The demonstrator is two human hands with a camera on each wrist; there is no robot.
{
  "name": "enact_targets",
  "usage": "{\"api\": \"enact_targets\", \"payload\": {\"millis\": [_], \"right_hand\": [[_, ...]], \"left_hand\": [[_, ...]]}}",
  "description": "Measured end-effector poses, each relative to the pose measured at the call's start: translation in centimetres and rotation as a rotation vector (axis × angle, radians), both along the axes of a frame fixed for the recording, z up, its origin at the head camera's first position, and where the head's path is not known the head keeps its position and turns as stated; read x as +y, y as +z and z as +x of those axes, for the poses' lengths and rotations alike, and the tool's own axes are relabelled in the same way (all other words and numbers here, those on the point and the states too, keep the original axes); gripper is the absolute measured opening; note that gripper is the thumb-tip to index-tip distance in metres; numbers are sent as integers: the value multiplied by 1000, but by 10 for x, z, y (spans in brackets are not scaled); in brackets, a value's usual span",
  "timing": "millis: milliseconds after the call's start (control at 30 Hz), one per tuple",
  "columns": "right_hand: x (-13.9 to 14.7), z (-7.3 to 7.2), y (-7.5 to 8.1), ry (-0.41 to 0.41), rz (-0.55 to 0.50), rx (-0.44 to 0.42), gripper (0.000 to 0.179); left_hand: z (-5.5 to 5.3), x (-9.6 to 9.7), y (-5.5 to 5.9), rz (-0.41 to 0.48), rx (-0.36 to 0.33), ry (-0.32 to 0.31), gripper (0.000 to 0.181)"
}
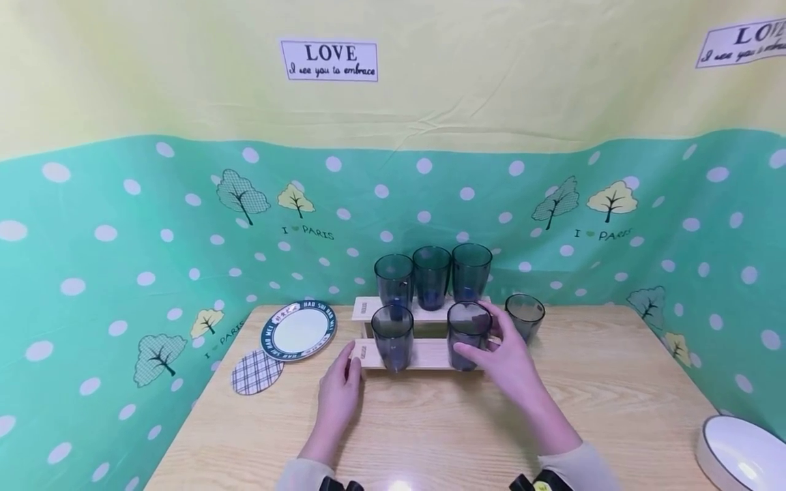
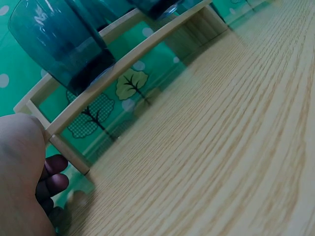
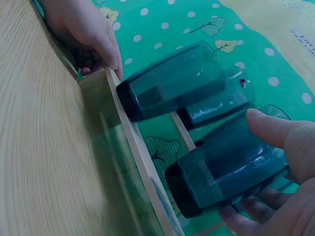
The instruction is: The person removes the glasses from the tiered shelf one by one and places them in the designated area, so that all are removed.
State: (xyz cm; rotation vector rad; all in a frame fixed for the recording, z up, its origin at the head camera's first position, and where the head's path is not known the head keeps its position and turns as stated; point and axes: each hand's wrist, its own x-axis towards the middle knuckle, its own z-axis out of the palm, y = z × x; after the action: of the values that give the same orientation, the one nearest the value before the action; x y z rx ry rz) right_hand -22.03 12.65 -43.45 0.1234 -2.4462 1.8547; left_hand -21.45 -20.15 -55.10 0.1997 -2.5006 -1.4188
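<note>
1. Your right hand, in the head view, clamps a dark glass between thumb and fingers at the wooden rack's front tier. Left of it stands a second glass; beyond, three rear glasses; just right, a bench glass. Your left hand grips the rack's left end.
2. Left wrist: your fingers curl beside that end.
3. Right wrist: your thumb presses the held glass; whether its base touches the tier, you cannot tell.

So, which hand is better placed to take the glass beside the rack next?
Probably the right hand: nearer that glass, though holding another glass; the left hand touches the rack's opposite end.
</note>
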Motion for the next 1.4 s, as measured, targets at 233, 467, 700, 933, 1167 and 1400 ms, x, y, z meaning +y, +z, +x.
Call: {"api": "enact_targets", "payload": {"millis": [233, 467, 700, 933, 1167, 1400], "right_hand": [[26, 11, 5, -16, 27, -7, 100], [54, 20, 10, -49, 83, 7, 100], [77, 25, 11, -106, 126, 3, 105], [102, 25, 8, -166, 148, 1, 107], [122, 22, 5, -241, 173, -16, 110], [137, 12, 1, -318, 163, -67, 116]], "left_hand": [[1, -2, 1, 3, -29, 2, 53], [0, 0, 3, 2, -29, -10, 53], [-1, 1, 2, -26, 6, -7, 51], [0, -1, 2, -16, 3, -2, 51], [-1, -2, 1, -10, -13, -5, 51], [-1, -2, 1, -7, -18, -12, 52]]}}
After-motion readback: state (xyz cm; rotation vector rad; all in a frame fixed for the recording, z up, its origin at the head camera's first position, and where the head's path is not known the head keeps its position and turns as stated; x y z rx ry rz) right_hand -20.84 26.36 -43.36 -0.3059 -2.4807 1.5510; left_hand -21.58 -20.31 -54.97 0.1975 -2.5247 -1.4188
